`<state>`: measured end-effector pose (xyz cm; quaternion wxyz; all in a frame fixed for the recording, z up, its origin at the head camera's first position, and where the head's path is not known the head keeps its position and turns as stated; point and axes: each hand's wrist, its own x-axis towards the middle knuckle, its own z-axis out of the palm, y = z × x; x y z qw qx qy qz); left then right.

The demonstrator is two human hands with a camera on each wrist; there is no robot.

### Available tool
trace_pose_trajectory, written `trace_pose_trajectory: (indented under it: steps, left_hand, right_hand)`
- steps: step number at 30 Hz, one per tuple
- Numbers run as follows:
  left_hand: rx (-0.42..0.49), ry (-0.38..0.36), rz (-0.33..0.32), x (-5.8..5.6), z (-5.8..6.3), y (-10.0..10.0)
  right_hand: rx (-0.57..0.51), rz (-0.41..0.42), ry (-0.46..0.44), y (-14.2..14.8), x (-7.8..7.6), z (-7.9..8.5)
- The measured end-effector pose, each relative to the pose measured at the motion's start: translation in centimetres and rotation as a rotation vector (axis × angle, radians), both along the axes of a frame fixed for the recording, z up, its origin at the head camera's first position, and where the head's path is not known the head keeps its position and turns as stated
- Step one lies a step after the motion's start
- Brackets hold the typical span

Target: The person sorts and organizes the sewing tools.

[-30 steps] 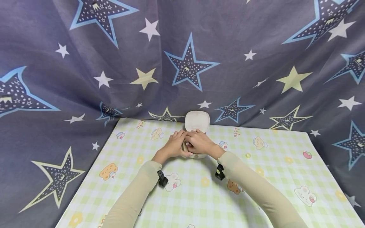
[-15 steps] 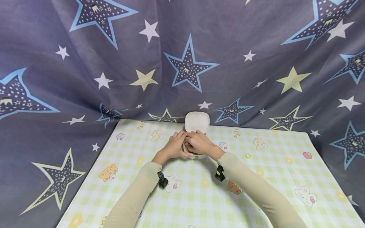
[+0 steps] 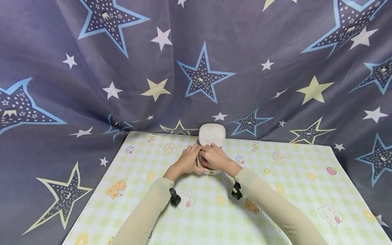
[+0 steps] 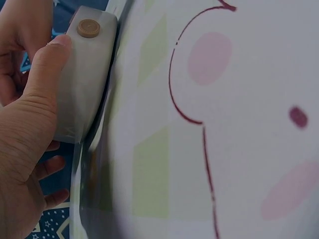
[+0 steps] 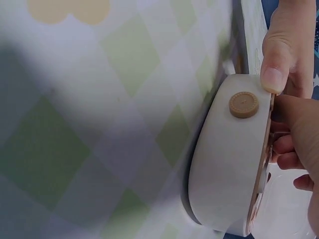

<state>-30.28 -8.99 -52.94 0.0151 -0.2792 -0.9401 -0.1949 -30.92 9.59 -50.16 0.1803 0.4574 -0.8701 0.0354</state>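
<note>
A small white box (image 3: pixel 212 172) with a tan round knob (image 5: pixel 243 104) on its front stands near the back of the table. Its pale lid (image 3: pixel 212 134) is raised behind it. My left hand (image 3: pixel 185 161) holds the box's left side. In the left wrist view its thumb lies along the front near the knob, with other fingers behind. My right hand (image 3: pixel 215 158) is over the box's open top, close against the left hand. In the right wrist view its fingers bend in at the tan-edged rim. What those fingertips touch is hidden, as is most of the inside.
The table's cloth (image 3: pixel 202 221) is green and white check with printed cartoon figures. A dark star-patterned curtain (image 3: pixel 245 41) hangs behind and at both sides. A small yellowish ring-like spot (image 3: pixel 267 171) shows right of the box.
The head view has tilted slightly upward, so everything sits a little lower in it. Both hands stay at the box with hardly any visible change.
</note>
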Motion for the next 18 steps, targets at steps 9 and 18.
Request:
trace_pose_trajectory:
  steps: [9,18]
  left_hand:
    - [0.007,0.008,-0.002,-0.2,-0.4,0.0]
    - [0.013,0.019,-0.006,-0.1,-0.3,-0.1]
  right_hand:
    - [-0.085,0.023,0.018,0.4,0.4,0.3]
    - [-0.101,-0.009,0.026,1.4,0.9,1.1]
